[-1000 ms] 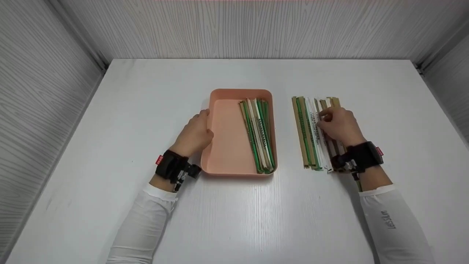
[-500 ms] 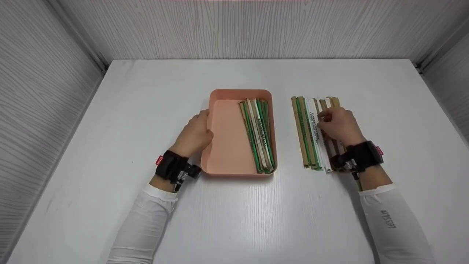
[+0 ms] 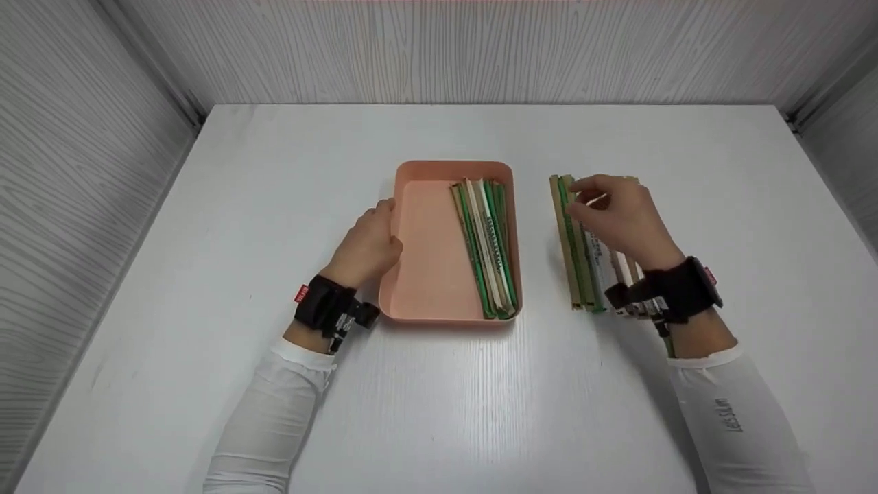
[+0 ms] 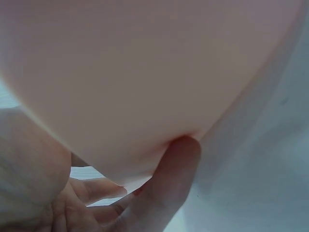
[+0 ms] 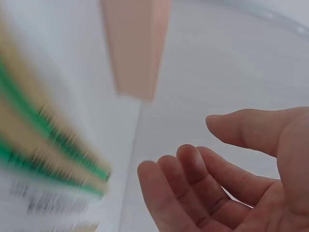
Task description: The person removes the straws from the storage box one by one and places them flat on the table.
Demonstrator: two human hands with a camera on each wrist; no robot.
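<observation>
A shallow pink tray (image 3: 429, 254) stands mid-table. My left hand (image 3: 365, 245) holds its left wall; in the left wrist view a fingertip (image 4: 181, 152) presses the outside while the thumb's tip is hidden behind the wall. Inside, along the right wall, lie several slim paper-wrapped sticks (image 3: 480, 240) in green, brown and white. Right of the tray a row of similar wrapped sticks (image 3: 568, 247) lies side by side. Over that row hovers my right hand (image 3: 621, 216), covering part of it. Thumb and fingers stand apart in the right wrist view, holding nothing.
The white tabletop (image 3: 439, 398) surrounds the tray and the row. Grey wood-grain panels (image 3: 439, 51) rise behind the table and at both sides. Black straps with small cameras (image 3: 675, 291) sit on both wrists.
My right hand has risen from the sticks and shifted a little left and away from me, its thumb and fingers now apart. My left hand keeps its place on the tray.
</observation>
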